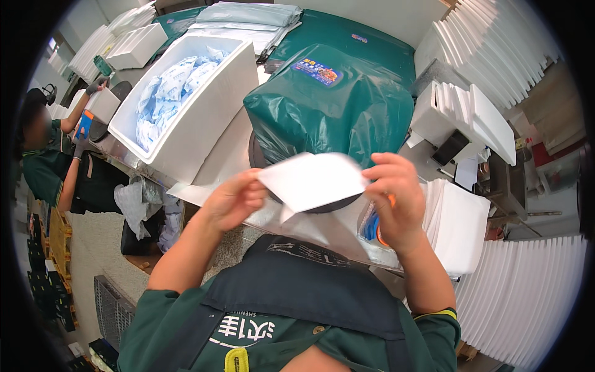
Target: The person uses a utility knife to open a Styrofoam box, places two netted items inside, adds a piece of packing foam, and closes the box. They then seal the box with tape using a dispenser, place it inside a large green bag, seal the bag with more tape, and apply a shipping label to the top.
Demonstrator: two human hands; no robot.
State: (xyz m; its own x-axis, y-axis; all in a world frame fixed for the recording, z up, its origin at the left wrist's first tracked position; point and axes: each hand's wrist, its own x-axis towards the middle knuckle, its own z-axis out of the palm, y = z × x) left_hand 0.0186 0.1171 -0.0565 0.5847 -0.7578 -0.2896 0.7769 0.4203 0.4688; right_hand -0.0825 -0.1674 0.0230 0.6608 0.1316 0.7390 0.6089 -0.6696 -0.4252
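Observation:
Between both hands a white sheet, perhaps paper, is held up, blurred by motion. My left hand pinches its left corner with fingers curled. At its right edge, my right hand has thumb and fingers against the sheet. Just behind lies a large green plastic bag, bulging, with a printed label, resting on a dark round base. A tape dispenser, blue and orange, stands partly hidden behind my right hand. To the left, an open white foam box holds printed ice packs.
White foam lids are stacked at right, below a pile of white bags or sheets. A black phone leans near a small foam box. Silvery bags lie behind. A co-worker works at far left.

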